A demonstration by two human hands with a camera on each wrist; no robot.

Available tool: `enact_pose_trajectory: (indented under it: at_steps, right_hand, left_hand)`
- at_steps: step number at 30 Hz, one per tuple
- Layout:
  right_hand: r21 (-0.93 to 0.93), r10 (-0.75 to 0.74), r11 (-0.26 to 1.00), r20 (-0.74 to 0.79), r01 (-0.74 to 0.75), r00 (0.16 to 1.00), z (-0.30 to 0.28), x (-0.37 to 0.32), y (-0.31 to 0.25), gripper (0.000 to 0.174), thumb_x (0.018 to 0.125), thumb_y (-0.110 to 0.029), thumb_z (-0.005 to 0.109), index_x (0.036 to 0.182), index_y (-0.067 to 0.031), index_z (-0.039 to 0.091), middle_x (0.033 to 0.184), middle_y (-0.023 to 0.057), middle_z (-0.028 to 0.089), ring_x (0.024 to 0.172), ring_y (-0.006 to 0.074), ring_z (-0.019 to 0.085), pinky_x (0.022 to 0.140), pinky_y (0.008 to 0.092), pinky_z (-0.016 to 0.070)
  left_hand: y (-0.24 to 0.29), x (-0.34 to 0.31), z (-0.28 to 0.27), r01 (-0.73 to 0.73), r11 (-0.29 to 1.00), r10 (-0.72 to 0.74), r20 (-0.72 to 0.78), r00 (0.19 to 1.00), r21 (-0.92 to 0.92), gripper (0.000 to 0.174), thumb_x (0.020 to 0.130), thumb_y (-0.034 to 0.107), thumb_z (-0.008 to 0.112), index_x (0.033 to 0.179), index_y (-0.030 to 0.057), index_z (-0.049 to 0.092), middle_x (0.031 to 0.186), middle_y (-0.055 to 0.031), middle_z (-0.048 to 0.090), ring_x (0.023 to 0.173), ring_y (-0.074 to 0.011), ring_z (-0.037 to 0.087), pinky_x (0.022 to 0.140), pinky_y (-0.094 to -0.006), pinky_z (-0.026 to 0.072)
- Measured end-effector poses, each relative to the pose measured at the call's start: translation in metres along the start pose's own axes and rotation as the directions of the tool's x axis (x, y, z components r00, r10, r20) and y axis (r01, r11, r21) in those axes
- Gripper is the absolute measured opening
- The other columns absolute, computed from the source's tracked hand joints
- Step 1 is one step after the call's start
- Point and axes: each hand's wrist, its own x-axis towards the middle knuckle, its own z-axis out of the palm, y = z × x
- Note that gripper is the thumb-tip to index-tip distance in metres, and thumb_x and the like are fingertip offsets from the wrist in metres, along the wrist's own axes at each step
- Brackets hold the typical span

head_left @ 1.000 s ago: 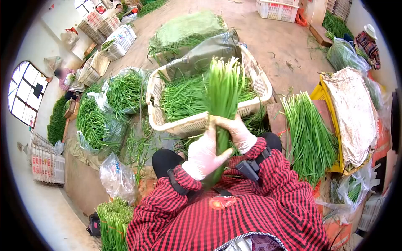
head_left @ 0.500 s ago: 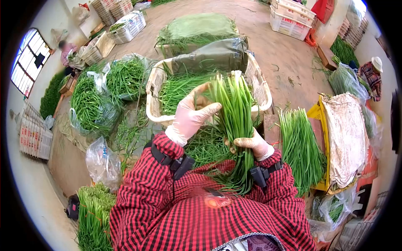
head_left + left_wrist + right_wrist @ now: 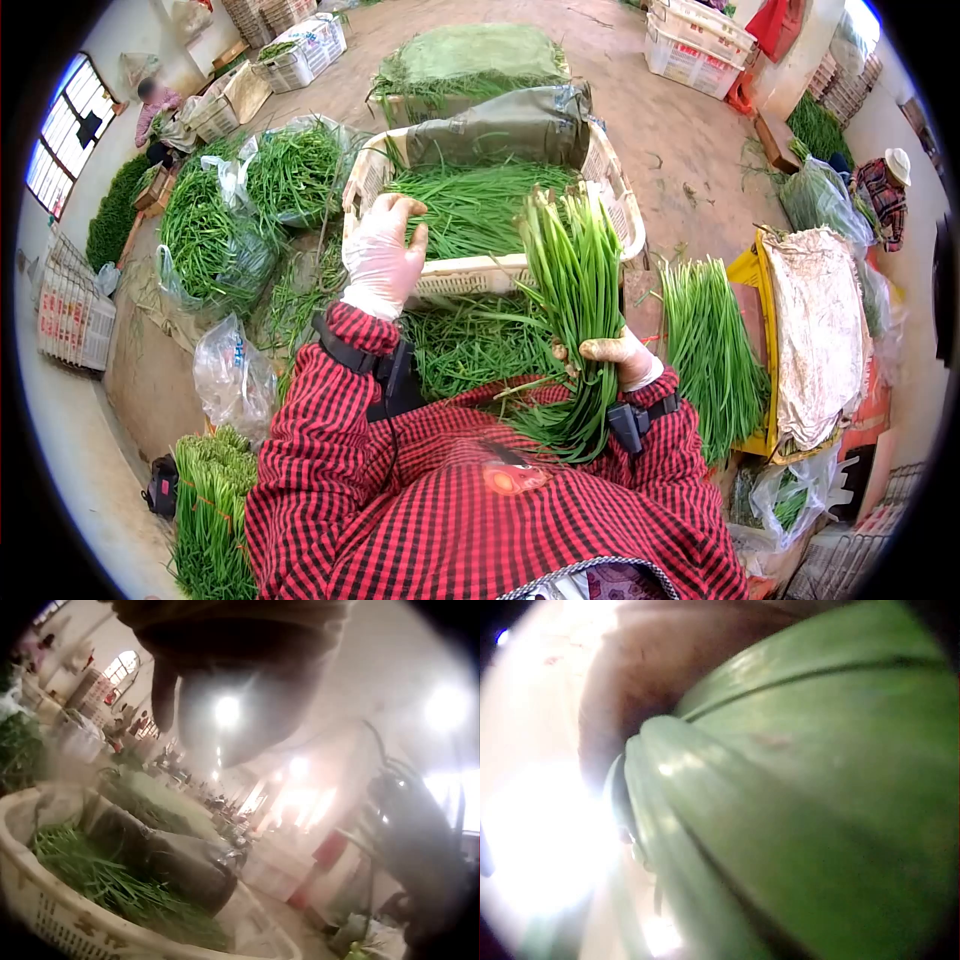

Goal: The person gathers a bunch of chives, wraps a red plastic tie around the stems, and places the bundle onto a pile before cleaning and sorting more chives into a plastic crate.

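In the head view, my gloved right hand grips a bundle of garlic chives near its lower part. The pale cut ends point up, while the leafy ends hang over my lap. Green leaves of the bundle fill most of the right wrist view. My gloved left hand is away from the bundle, over the front left of a cream plastic crate, with fingers loosely bent and nothing in them. Loose chives lie in that crate, and a dark grey sheet drapes over its far side.
Trimmed chives lie in a pile at my right, beside a yellow crate topped with white cloth. Bagged chives stand on the left. Cut leaves cover the space before my lap. Two people sit farther off.
Both hands were together on the bundle a second ago. The left hand has let go and moved left toward the crate's side; the right has carried the bundle lower and rightward.
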Motion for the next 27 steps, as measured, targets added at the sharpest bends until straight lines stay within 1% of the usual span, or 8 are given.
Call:
enact_pose_trajectory:
  at_steps: [5, 7, 11, 12, 15, 19, 25, 27]
  right_hand:
    - [-0.046, 0.018, 0.999, 0.002, -0.017, 1.000, 0.000, 0.005, -0.001, 0.065, 0.080, -0.022, 0.080, 0.135, 0.0009, 0.053, 0.102, 0.0149, 0.070, 0.080, 0.0217, 0.068, 0.066, 0.0321, 0.0578]
    - [-0.095, 0.021, 0.995, 0.004, -0.020, 1.000, 0.001, 0.006, 0.000, 0.064, 0.080, -0.023, 0.081, 0.134, 0.0008, 0.054, 0.103, 0.0152, 0.071, 0.079, 0.0217, 0.068, 0.066, 0.0328, 0.0577]
    - [-0.151, 0.064, 0.986, -0.006, -0.064, 0.998, 0.012, 0.007, -0.002, 0.058, 0.080, -0.022, 0.082, 0.128, 0.0005, 0.057, 0.100, 0.0131, 0.072, 0.075, 0.0203, 0.068, 0.066, 0.0325, 0.0566]
    - [-0.155, 0.070, 0.985, 0.001, -0.069, 0.998, 0.011, 0.008, 0.000, 0.054, 0.081, -0.021, 0.082, 0.125, 0.0002, 0.058, 0.098, 0.0119, 0.072, 0.072, 0.0195, 0.068, 0.064, 0.0320, 0.0560]
    - [-0.152, 0.115, 0.982, 0.035, -0.108, 0.993, 0.011, 0.005, -0.005, 0.049, 0.084, -0.018, 0.080, 0.126, -0.0019, 0.059, 0.102, 0.0086, 0.071, 0.081, 0.0161, 0.067, 0.071, 0.0307, 0.0547]
    - [-0.195, 0.097, 0.977, 0.024, -0.090, 0.995, 0.012, 0.005, -0.003, 0.050, 0.084, -0.018, 0.080, 0.126, -0.0026, 0.059, 0.100, 0.0063, 0.069, 0.081, 0.0149, 0.065, 0.071, 0.0304, 0.0535]
    - [-0.226, 0.073, 0.972, 0.034, -0.064, 0.997, 0.014, 0.007, 0.001, 0.054, 0.084, -0.018, 0.081, 0.130, -0.0033, 0.057, 0.102, 0.0025, 0.066, 0.084, 0.0126, 0.061, 0.074, 0.0295, 0.0525]
    - [-0.250, 0.084, 0.966, 0.038, -0.072, 0.996, 0.012, 0.007, 0.001, 0.054, 0.084, -0.018, 0.081, 0.130, -0.0035, 0.056, 0.103, 0.0021, 0.066, 0.085, 0.0122, 0.061, 0.075, 0.0292, 0.0522]
  left_hand:
    - [0.029, 0.008, -0.008, 0.172, 0.865, -0.200, -0.010, 0.980, -0.472, 0.009, 0.091, 0.004, 0.069, 0.100, 0.0043, 0.069, 0.088, -0.0017, 0.065, 0.073, -0.0082, 0.060, 0.069, -0.0259, 0.0502]
    - [0.044, 0.011, -0.015, 0.267, 0.610, -0.240, 0.146, 0.960, -0.747, 0.013, 0.090, 0.006, 0.075, 0.102, 0.0025, 0.070, 0.089, 0.0013, 0.066, 0.076, -0.0042, 0.059, 0.067, -0.0218, 0.0487]
    - [0.066, 0.017, -0.015, 0.512, 0.509, -0.114, 0.535, 0.837, -0.692, 0.020, 0.089, 0.010, 0.078, 0.105, 0.0013, 0.068, 0.086, 0.0010, 0.067, 0.075, -0.0048, 0.059, 0.068, -0.0200, 0.0497]
    - [0.066, 0.015, -0.008, 0.641, 0.257, -0.129, 0.632, 0.764, -0.723, 0.020, 0.089, 0.010, 0.079, 0.104, 0.0020, 0.068, 0.087, 0.0014, 0.067, 0.074, -0.0047, 0.059, 0.067, -0.0204, 0.0496]
    - [0.060, 0.015, -0.007, 0.724, 0.158, -0.071, 0.723, 0.687, -0.672, 0.022, 0.089, 0.011, 0.079, 0.105, 0.0019, 0.067, 0.091, 0.0008, 0.067, 0.078, -0.0045, 0.060, 0.069, -0.0209, 0.0495]
    - [0.067, 0.014, -0.004, 0.575, 0.287, -0.116, 0.569, 0.814, -0.766, 0.022, 0.089, 0.012, 0.077, 0.105, 0.0004, 0.067, 0.088, 0.0011, 0.067, 0.079, -0.0050, 0.060, 0.072, -0.0216, 0.0488]
    - [0.062, 0.019, -0.007, 0.704, 0.264, -0.083, 0.712, 0.697, -0.659, 0.023, 0.090, 0.015, 0.076, 0.106, 0.0004, 0.067, 0.088, 0.0034, 0.065, 0.075, -0.0046, 0.057, 0.068, -0.0205, 0.0459]
    - [0.060, 0.020, -0.010, 0.721, 0.161, -0.057, 0.723, 0.688, -0.674, 0.024, 0.091, 0.015, 0.075, 0.108, 0.0001, 0.068, 0.090, 0.0035, 0.065, 0.075, -0.0043, 0.057, 0.067, -0.0206, 0.0457]
